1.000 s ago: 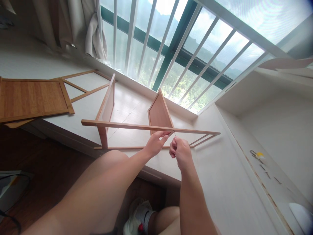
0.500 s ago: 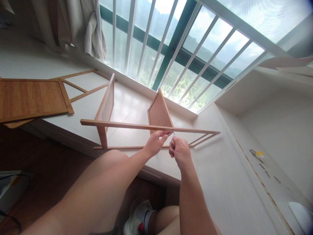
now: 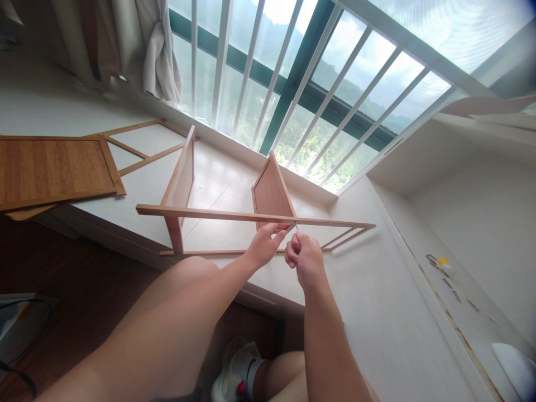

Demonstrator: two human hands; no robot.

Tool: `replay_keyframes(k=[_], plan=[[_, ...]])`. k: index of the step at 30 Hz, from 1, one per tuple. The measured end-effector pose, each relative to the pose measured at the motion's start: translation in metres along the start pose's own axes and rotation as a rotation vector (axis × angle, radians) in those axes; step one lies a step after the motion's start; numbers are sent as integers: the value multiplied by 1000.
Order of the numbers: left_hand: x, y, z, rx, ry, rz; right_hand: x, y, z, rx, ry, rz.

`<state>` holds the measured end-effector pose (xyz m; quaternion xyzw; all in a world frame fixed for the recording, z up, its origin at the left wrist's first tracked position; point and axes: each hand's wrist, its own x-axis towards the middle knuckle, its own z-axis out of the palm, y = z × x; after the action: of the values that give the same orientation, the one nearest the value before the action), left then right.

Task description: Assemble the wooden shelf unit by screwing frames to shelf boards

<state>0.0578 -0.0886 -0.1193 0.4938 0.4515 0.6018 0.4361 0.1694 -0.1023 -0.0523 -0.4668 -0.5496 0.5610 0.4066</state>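
A partly joined wooden shelf frame lies on its side on the pale ledge, with two panels standing between its long rails. My left hand grips the near lower corner of the right-hand shelf panel, just under the upper rail. Close beside it, my right hand is closed around a thin metal rod. The rod's tip meets the rail where the panel joins it. Most of the rod is hidden in my fingers, so its kind is unclear.
More wooden pieces, a panel and a slim frame, lie on the left. Small metal parts and a yellow item rest on the right-hand shelf. White window bars rise behind. My knee is against the ledge.
My right hand has shifted slightly left and turned a little, the rod staying at the joint. My left hand keeps its grip on the panel.
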Motion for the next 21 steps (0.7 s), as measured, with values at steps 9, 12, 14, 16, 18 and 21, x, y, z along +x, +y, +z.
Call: replay_keyframes(k=[9, 12, 14, 16, 18, 21], plan=[[0, 1, 0, -5, -2, 14, 0, 5, -5, -433, 157, -146], [0, 1, 0, -3, 4, 18, 0, 3, -6, -327, 115, -104], [0, 0, 0, 9, 1, 16, -1, 0, -4, -72, 24, -4], [0, -1, 0, 15, -6, 10, -2, -3, -1, 160, -52, 53], [0, -2, 0, 14, -6, 2, -3, -4, 2, 278, -68, 68], [1, -4, 0, 15, 0, -2, -3, -1, 5, 204, -7, 60]])
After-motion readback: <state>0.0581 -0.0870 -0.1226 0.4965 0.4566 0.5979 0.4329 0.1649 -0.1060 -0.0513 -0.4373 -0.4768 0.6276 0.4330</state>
